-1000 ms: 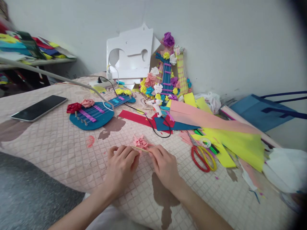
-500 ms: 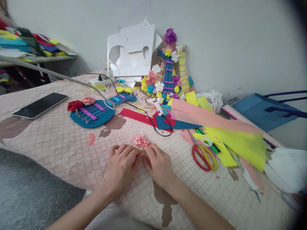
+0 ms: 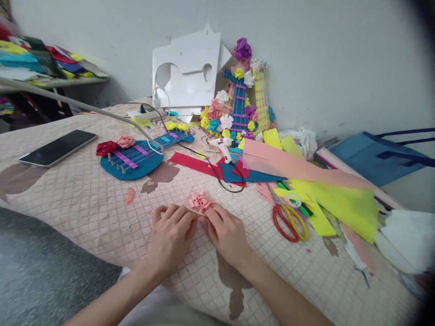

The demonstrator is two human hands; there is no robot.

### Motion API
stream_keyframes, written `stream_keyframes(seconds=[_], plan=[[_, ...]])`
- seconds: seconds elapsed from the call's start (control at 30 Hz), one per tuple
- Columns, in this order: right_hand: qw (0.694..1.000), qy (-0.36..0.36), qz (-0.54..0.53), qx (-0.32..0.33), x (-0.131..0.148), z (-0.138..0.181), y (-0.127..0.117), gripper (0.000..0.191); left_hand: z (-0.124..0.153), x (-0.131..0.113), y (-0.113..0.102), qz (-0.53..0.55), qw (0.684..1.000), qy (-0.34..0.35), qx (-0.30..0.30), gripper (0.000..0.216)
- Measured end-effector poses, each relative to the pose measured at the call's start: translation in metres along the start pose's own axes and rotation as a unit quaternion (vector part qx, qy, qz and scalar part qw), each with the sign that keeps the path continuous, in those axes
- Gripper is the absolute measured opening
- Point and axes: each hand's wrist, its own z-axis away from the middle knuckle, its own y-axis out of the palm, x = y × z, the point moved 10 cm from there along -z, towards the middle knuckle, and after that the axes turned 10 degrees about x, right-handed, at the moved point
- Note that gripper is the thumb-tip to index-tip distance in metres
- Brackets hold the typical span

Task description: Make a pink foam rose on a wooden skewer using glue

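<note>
A thin wooden stick (image 3: 197, 212) spans the small gap between my two hands. My left hand (image 3: 173, 235) pinches one end, knuckles up and fingers curled. At the other end my right hand (image 3: 228, 233) is closed on the stick with thumb and fingertips. Just beyond the fingertips lies a crumpled pink paper flower (image 3: 199, 199) on the quilted tablecloth (image 3: 136, 231). A pink bit of it reaches toward my right fingers; whether they touch it I cannot tell.
Red-and-yellow scissors (image 3: 284, 222) lie to the right, near yellow sheets (image 3: 343, 206). Behind are a white glue gun (image 3: 223, 149) with a black cord and red strips (image 3: 193, 165). A blue toy guitar (image 3: 136, 165) and a phone (image 3: 57, 148) lie on the left.
My hands have drawn slightly apart, so more of the stick and the pink flower shows. The other things lie as before; the view has shifted a little.
</note>
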Motion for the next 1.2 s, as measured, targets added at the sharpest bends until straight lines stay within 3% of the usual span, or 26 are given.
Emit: stream_keyframes(seconds=[0.27, 1.2], plan=[[1.0, 0.009, -0.009, 0.026, 0.0, 0.0, 0.005, 0.014, 0.0, -0.005, 0.002, -0.022, 1.0, -0.008, -0.011, 0.011], [0.999, -0.027, 0.018, 0.008, 0.006, 0.005, 0.009, 0.015, 0.003, 0.0, 0.003, 0.066, 0.997, 0.007, 0.025, 0.014]])
